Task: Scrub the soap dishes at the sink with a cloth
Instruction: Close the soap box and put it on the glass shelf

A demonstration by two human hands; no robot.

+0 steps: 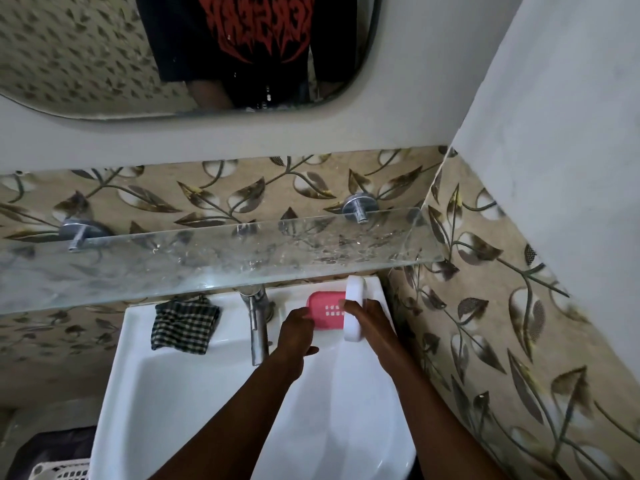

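A pink soap dish (327,308) with small drain slots lies on the back right ledge of the white sink (173,393). My left hand (296,332) touches the pink dish's near left edge; whether it grips it is unclear. My right hand (365,315) holds a white soap dish (355,308) upright on its edge, just right of the pink one. A dark green and white checked cloth (185,327) lies folded on the sink's back left ledge, away from both hands.
A chrome tap (258,323) stands at the back middle of the sink, between the cloth and the dishes. A wet glass shelf (207,261) overhangs the sink's back edge. A tiled wall closes the right side. A white basket (59,471) sits at the lower left.
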